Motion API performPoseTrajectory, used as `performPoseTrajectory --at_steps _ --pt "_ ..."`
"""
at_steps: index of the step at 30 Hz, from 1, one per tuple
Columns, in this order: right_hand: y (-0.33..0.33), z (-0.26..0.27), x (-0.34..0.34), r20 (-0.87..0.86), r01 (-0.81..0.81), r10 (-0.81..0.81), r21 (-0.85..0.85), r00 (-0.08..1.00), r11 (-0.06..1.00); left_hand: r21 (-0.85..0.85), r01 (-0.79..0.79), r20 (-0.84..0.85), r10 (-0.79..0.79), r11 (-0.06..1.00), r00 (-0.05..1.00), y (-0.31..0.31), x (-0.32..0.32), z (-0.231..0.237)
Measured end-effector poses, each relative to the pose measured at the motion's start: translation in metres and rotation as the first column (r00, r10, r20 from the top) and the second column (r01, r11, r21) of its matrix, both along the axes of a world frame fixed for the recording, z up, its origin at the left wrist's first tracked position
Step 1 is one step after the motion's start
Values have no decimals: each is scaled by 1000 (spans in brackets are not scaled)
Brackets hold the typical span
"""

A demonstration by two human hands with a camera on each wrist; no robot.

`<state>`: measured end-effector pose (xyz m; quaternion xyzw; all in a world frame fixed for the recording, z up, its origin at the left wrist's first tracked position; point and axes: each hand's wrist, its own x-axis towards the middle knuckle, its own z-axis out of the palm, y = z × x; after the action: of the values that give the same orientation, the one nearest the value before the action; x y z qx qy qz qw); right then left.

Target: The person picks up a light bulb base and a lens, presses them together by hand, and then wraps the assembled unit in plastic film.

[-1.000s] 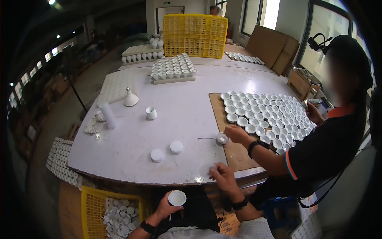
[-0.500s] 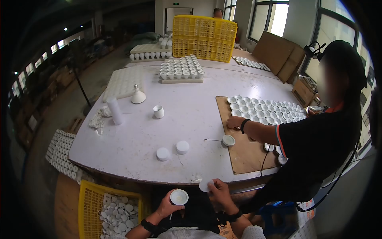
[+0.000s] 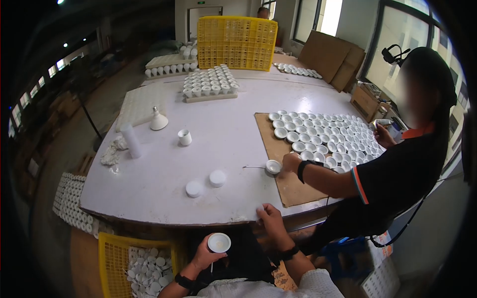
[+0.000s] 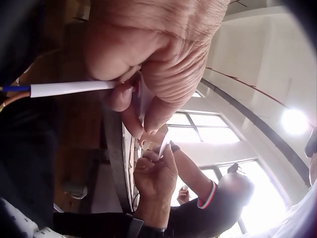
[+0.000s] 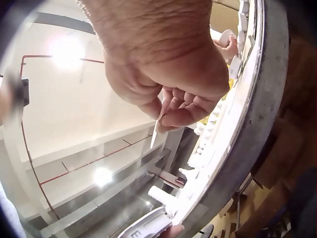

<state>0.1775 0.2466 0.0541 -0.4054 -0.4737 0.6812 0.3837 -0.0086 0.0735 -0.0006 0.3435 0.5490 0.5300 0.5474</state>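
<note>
Left hand (image 3: pixel 203 256) is gripping a round white cup (image 3: pixel 219 243) over the lap (image 3: pixel 248 260), and the right hand (image 3: pixel 272 222) has a thin white disc (image 5: pixel 154 137) pinched in midair, basically right by the near edge of the surface (image 3: pixel 144 184).

Wkshop: table (image 3: pixel 223 129) w/ wht. cups (image 3: pixel 325 133) (in rows).

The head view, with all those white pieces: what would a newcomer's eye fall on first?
Probably the rows of shallow white cups packed on a brown board at the right of the pale table, then the big yellow crate standing at the back. Nearest the viewer, the left hand holds a round white cup, while the right hand, beside the table's front edge, pinches a thin white disc.
</note>
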Motion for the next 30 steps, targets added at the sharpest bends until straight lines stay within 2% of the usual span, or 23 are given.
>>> performPoseTrajectory --at_steps 1,3,4,6,7,9,10,12,15,19,20,21,22,24,25,26,27,28,30 --pt "19 1 -3 -32 24 -23 21 999 999 -5 -15 34 15 1000 999 2 3 9" --pt "62 3 -15 -239 108 -111 -26 965 994 5 8 45 -8 1000 999 8 4 15" --pt "70 23 -20 -246 118 -118 -16 962 993 -10 11 55 -10 1000 998 8 3 17" --pt "68 72 -28 -442 202 -83 230 893 952 -5 -8 38 8 1000 999 12 5 21" --pt "54 89 -27 -449 207 -90 218 889 954 11 -34 61 33 999 998 12 4 20" --pt "20 111 -21 -252 83 77 569 965 818 29 -78 62 76 997 995 9 1 16" --pt "6 108 -16 -157 -55 187 606 970 794 30 -74 21 74 997 997 8 0 14" --pt "-5 87 -14 111 -291 305 707 946 645 -7 -90 38 90 996 995 6 -1 14" --pt "-22 42 -14 48 -337 348 402 936 851 16 -96 66 95 995 993 6 3 10" --pt "-26 13 -4 91 -274 259 294 962 916 84 -68 39 65 994 997 11 3 18" --pt "-26 10 2 93 -262 245 271 965 926 13 -42 11 42 999 999 10 1 22" --pt "-26 12 4 98 -220 203 227 974 949 21 -89 35 88 996 995 14 4 20" --pt "-28 11 2 102 -198 183 168 978 966 128 -65 -57 73 990 996 17 0 4" --pt "-28 10 5 113 -144 131 112 985 983 184 -26 -141 53 983 989 26 1 14" --pt "-31 18 3 119 -112 110 5 987 994 190 -39 -201 78 981 977 29 4 29" --pt "-31 19 1 171 -95 83 62 982 993 228 -14 -234 69 973 970 34 2 28" --pt "-32 6 -2 70 -82 77 70 995 994 185 -33 -92 51 982 994 31 5 34" --pt "-33 2 -4 79 -104 96 103 992 989 187 -31 46 23 982 999 36 5 42" --pt "-36 -9 -8 13 -129 129 12 992 992 201 -27 57 16 979 998 41 6 48"
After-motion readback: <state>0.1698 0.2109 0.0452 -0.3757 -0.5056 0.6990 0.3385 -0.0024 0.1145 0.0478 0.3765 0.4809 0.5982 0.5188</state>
